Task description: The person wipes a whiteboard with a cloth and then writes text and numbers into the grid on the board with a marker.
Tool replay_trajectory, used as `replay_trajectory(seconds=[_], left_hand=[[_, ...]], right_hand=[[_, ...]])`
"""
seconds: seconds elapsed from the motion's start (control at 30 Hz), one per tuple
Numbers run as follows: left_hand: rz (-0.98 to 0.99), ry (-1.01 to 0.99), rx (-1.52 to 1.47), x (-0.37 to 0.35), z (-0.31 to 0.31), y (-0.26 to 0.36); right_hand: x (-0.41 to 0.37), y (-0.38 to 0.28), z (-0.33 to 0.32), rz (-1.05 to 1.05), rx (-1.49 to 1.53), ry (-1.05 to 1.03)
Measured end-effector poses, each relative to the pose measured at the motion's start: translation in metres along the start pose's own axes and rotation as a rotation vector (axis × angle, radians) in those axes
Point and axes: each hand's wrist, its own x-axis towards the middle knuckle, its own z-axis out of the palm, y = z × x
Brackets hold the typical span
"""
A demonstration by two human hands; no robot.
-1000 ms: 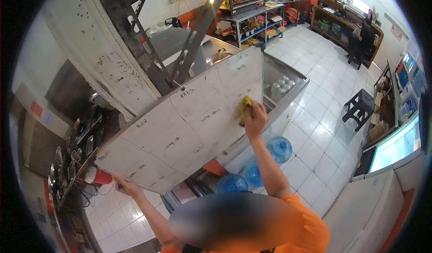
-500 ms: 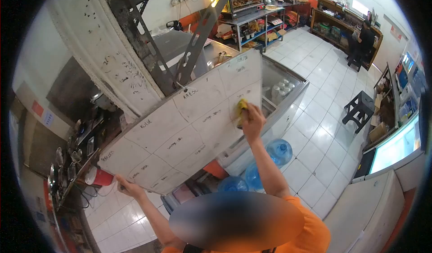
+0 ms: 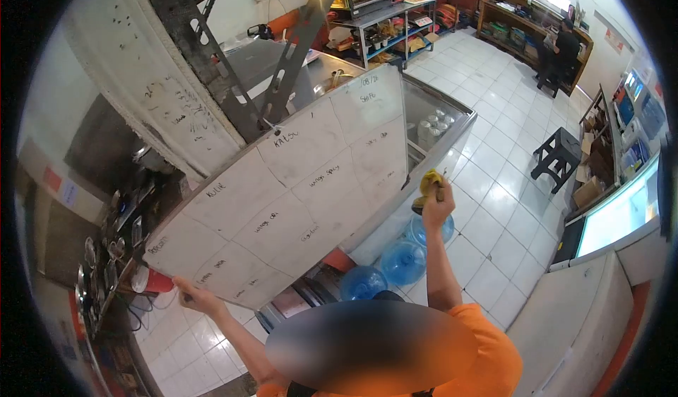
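Observation:
A large whiteboard (image 3: 296, 185) with a drawn grid and handwritten words hangs tilted in front of me. My left hand (image 3: 196, 298) grips its lower left edge. My right hand (image 3: 438, 210) is off the board, just past its right edge, closed on a yellow cloth (image 3: 429, 184). The hand is raised over the blue water jugs (image 3: 404, 259).
A chest freezer (image 3: 438, 132) with a glass lid stands behind the board. A red cup (image 3: 152, 281) sits on a cluttered shelf at the left. A black stool (image 3: 558, 158) stands on the white tile floor. A person (image 3: 561, 51) stands by the far counter.
My right hand with the yellow cloth has left the board's surface and moved right and down, past its edge. My left hand stays on the lower left edge.

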Motion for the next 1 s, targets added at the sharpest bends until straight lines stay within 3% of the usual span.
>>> replay_trajectory(seconds=[0.1, 0.2, 0.27, 0.4, 0.57, 0.7, 0.8, 0.83, 0.93, 1.0], left_hand=[[-0.052, 0.014, -0.089, 0.001, 0.01, 0.012], [-0.123, 0.026, -0.143, 0.007, 0.013, 0.007], [-0.235, 0.066, -0.204, 0.011, 0.007, -0.011], [-0.197, 0.008, -0.282, 0.006, 0.014, 0.01], [-0.167, 0.077, -0.186, 0.002, 0.017, 0.022], [-0.214, 0.079, -0.172, 0.003, 0.009, 0.005], [-0.254, 0.086, -0.193, 0.001, 0.011, 0.003], [-0.238, 0.08, -0.21, 0.0, 0.012, 0.002], [-0.142, 0.069, -0.202, 0.002, 0.013, -0.004], [-0.071, 0.055, -0.111, 0.005, 0.006, -0.009]], right_hand=[[-0.018, 0.016, 0.007, 0.137, 0.067, -0.194], [-0.032, 0.046, 0.03, 0.102, 0.115, -0.171], [-0.035, 0.031, 0.037, 0.104, 0.057, -0.144], [-0.065, 0.035, 0.055, 0.119, 0.113, -0.158], [-0.108, -0.014, 0.054, 0.038, 0.089, -0.239], [-0.088, 0.013, 0.049, -0.019, 0.0, -0.232], [-0.059, 0.013, 0.049, 0.178, 0.015, -0.181], [-0.06, 0.008, 0.049, 0.131, 0.019, -0.171], [-0.08, -0.005, 0.045, -0.016, 0.037, -0.342], [-0.089, -0.02, 0.034, 0.041, 0.022, -0.379]])
